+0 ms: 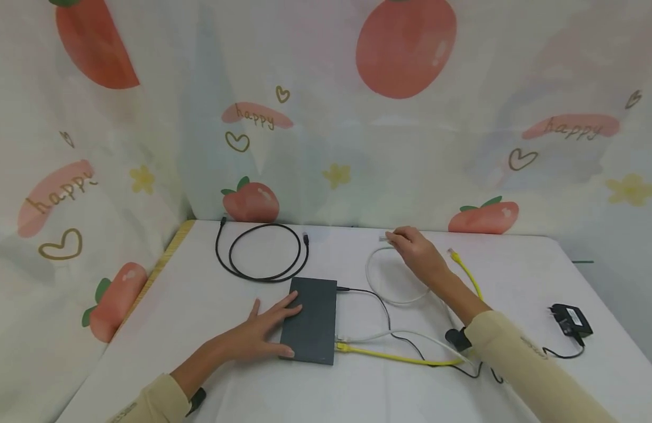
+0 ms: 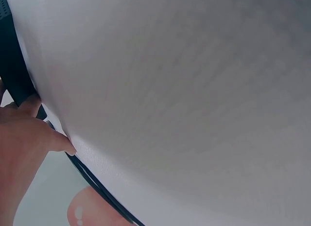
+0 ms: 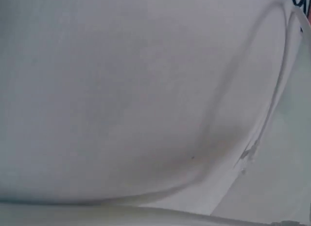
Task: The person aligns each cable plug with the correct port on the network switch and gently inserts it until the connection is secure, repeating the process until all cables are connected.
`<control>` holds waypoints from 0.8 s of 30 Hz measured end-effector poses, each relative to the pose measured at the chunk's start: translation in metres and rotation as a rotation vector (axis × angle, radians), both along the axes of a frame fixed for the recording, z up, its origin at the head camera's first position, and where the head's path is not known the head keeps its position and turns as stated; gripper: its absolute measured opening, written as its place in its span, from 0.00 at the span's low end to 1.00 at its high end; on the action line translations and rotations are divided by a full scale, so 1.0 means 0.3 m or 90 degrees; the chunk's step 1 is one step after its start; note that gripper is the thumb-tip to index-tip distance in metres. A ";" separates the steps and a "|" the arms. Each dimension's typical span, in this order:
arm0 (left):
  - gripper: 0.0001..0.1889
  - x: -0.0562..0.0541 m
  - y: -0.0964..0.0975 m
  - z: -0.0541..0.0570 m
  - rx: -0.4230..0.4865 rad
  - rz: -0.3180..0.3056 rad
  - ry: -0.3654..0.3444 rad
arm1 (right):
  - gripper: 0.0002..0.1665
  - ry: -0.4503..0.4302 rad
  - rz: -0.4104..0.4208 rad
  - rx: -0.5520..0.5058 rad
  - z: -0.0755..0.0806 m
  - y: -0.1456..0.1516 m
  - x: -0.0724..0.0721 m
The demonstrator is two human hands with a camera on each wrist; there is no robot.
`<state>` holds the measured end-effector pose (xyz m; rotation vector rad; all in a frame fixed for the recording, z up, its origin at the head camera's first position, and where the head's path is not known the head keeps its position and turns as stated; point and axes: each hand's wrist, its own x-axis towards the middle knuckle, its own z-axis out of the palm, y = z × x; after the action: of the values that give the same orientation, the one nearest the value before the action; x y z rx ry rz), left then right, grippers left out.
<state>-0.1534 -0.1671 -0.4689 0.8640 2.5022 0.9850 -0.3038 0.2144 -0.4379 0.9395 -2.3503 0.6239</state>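
In the head view my left hand (image 1: 257, 335) rests with spread fingers on the left side of a flat dark grey network box (image 1: 315, 323). The left wrist view also shows this hand (image 2: 26, 146) at the box (image 2: 14, 60). My right hand (image 1: 418, 255) pinches the clear-plugged end of a white Ethernet cable (image 1: 369, 273), over the far part of the table. The cable loops below that hand, partly hidden by the forearm. A white lead (image 1: 379, 336) and a yellow Ethernet cable (image 1: 395, 355) enter the box's right side, near a thin black power cord (image 1: 381, 299) plugged in farther back.
A coiled black cable (image 1: 268, 279) lies at the back left of the white table (image 1: 209, 317). The yellow cable's free plug (image 1: 454, 255) points back beyond the right forearm. A black power adapter (image 1: 571, 320) sits at the right. Behind stands a fruit-printed curtain (image 1: 426, 164).
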 end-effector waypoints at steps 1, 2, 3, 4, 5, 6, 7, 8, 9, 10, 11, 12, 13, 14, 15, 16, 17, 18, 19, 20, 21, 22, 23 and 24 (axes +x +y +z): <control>0.45 0.000 0.000 0.001 -0.002 0.001 0.000 | 0.13 0.071 0.005 0.001 0.000 -0.004 -0.002; 0.45 0.001 0.000 0.002 -0.005 0.001 0.001 | 0.16 0.107 0.003 -0.015 0.004 -0.008 -0.006; 0.45 0.001 0.000 0.003 -0.004 0.002 0.003 | 0.17 0.136 -0.005 -0.030 0.010 -0.010 -0.013; 0.45 0.001 0.000 0.003 -0.006 0.003 0.002 | 0.17 0.142 -0.021 -0.058 0.019 -0.010 -0.021; 0.45 0.002 0.001 0.003 -0.005 0.004 0.003 | 0.16 0.140 -0.041 -0.083 0.031 -0.008 -0.027; 0.44 0.002 0.002 0.004 -0.005 0.005 0.002 | 0.15 0.139 -0.062 -0.110 0.045 -0.004 -0.034; 0.45 0.002 0.003 0.004 -0.005 0.006 0.002 | 0.14 0.134 -0.081 -0.133 0.059 0.002 -0.042; 0.44 0.002 0.004 0.004 -0.005 0.006 0.000 | 0.14 0.131 -0.102 -0.154 0.075 0.011 -0.048; 0.44 0.002 0.005 0.004 -0.005 0.006 -0.001 | 0.13 0.129 -0.122 -0.182 0.093 0.019 -0.054; 0.45 0.003 0.006 0.002 -0.006 0.007 -0.004 | 0.13 0.125 -0.139 -0.211 0.112 0.027 -0.058; 0.45 0.003 0.006 0.001 -0.005 0.007 -0.004 | 0.12 0.125 -0.154 -0.246 0.132 0.035 -0.061; 0.44 0.004 0.006 -0.001 -0.005 0.006 -0.004 | 0.12 0.126 -0.167 -0.284 0.153 0.043 -0.064; 0.44 0.004 0.005 -0.002 -0.005 0.005 -0.004 | 0.12 0.129 -0.176 -0.315 0.175 0.052 -0.065; 0.44 0.004 0.004 -0.003 -0.004 0.005 -0.003 | 0.12 0.134 -0.180 -0.350 0.198 0.059 -0.064; 0.44 0.004 0.003 -0.005 -0.004 0.005 -0.002 | 0.12 0.140 -0.181 -0.382 0.221 0.065 -0.063; 0.44 0.004 0.003 -0.005 -0.005 0.005 -0.001 | 0.12 0.150 -0.180 -0.402 0.245 0.072 -0.059; 0.44 0.004 0.002 -0.006 -0.007 0.005 0.001 | 0.12 0.164 -0.178 -0.418 0.269 0.078 -0.055; 0.44 0.003 0.001 -0.006 -0.008 0.005 0.002 | 0.12 0.180 -0.176 -0.424 0.291 0.084 -0.049; 0.44 0.003 0.000 -0.005 -0.007 0.005 -0.001 | 0.12 0.199 -0.176 -0.424 0.313 0.090 -0.041; 0.44 0.002 0.000 -0.005 -0.009 0.005 0.000 | 0.11 0.218 -0.178 -0.423 0.334 0.094 -0.032; 0.44 0.001 0.000 -0.004 -0.009 0.005 0.000 | 0.10 0.236 -0.180 -0.413 0.352 0.098 -0.023; 0.44 0.001 -0.001 -0.002 -0.008 0.004 -0.001 | 0.10 0.253 -0.177 -0.395 0.367 0.102 -0.012; 0.44 0.000 -0.002 -0.002 -0.008 0.005 0.001 | 0.10 0.266 -0.173 -0.372 0.378 0.104 0.000; 0.44 -0.001 -0.003 -0.001 -0.009 0.005 0.002 | 0.10 0.276 -0.165 -0.335 0.383 0.105 0.013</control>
<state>-0.1538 -0.1678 -0.4692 0.8529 2.5133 0.9680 -0.3000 0.2460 -0.3230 0.4618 -1.7536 0.7867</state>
